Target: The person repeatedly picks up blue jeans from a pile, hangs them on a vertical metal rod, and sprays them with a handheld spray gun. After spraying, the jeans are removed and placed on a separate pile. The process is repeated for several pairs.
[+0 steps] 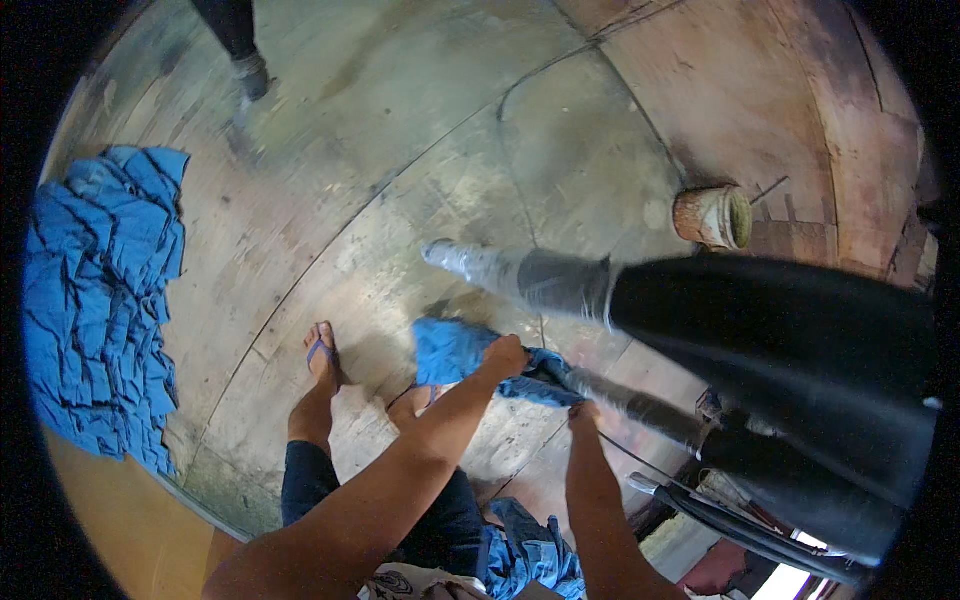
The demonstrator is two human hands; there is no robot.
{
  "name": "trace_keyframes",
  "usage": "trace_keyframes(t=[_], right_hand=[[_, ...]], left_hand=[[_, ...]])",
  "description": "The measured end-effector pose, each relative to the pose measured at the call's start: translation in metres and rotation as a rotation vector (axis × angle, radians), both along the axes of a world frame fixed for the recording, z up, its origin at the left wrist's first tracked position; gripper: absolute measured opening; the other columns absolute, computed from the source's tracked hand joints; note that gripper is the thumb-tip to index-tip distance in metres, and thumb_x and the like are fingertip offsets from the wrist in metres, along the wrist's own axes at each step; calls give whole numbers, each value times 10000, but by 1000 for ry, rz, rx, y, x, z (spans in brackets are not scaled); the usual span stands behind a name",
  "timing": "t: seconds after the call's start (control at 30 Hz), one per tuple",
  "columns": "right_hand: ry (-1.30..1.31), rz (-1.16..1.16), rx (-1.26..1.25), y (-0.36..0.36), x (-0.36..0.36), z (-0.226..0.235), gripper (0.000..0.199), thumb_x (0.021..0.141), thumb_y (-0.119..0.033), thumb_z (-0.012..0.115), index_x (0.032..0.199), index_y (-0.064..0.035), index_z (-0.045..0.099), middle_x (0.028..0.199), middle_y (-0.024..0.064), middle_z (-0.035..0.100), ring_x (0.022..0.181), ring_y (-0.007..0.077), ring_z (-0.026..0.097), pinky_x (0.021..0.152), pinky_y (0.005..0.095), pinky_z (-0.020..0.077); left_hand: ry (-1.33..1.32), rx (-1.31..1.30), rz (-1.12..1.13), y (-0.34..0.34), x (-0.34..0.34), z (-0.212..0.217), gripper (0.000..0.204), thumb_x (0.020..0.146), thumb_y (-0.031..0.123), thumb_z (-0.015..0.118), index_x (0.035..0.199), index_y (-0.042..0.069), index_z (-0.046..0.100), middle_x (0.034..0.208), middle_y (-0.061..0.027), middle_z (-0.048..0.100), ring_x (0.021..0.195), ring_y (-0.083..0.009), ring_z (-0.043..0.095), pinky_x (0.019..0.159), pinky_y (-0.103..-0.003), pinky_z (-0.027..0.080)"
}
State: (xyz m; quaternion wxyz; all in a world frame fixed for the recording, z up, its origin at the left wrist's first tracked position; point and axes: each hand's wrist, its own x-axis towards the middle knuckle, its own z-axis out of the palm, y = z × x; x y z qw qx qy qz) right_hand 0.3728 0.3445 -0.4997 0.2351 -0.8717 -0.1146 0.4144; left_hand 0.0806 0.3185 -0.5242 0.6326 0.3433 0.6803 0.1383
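The person stood on a worn concrete floor (420,130) and looked down at the own arms, which came in from the lower edge. The left hand (505,357) was closed around a blue cloth (455,350). The cloth was bunched under the hand, just above the floor and in front of the person's feet, and a darker part of it ran to the right toward the other hand. The right hand (583,412) was at this right end of the cloth, beside a thin grey bar (640,408). If its fingers were closed on the cloth or on the bar, the picture did not show clearly.

Above the hands, a long dark machine part (760,320) reached in from the right, and its grey tip (470,262) pointed to the left, near the cloth but apart from it. The person's left foot (322,355) wore a blue sandal and stood flat on the floor, to the left of the cloth.

On the far left a heap of blue cloth pieces (100,300) lay wrinkled on the floor, well apart from the hands. A rusty tin can (712,216) lay on its side at the upper right. At the top left, the leg of another person (235,40) was visible. More blue fabric (530,555) hung between the person's arms at the lower edge.
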Motion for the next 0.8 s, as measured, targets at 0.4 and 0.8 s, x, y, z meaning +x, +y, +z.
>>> trace_keyframes(t=[0.4, 0.8], right_hand=[[188, 989, 397, -5, -250, -20, 83, 918, -100, 563, 978, -146, 599, 781, 43, 556, 631, 150, 507, 508, 283, 408], [420, 300, 683, -17, -316, 366, 212, 863, -25, 650, 751, -138, 511, 580, -34, 425, 450, 91, 393, 403, 275, 264]], left_hand=[[548, 209, 761, -150, -342, 9, 299, 843, 259, 705, 804, -36, 726, 793, -285, 680, 760, -408, 707, 657, -473, 542], [457, 836, 434, -69, -365, 422, 411, 909, 300, 705, 754, -76, 642, 660, -304, 510, 537, -401, 483, 567, -477, 434]])
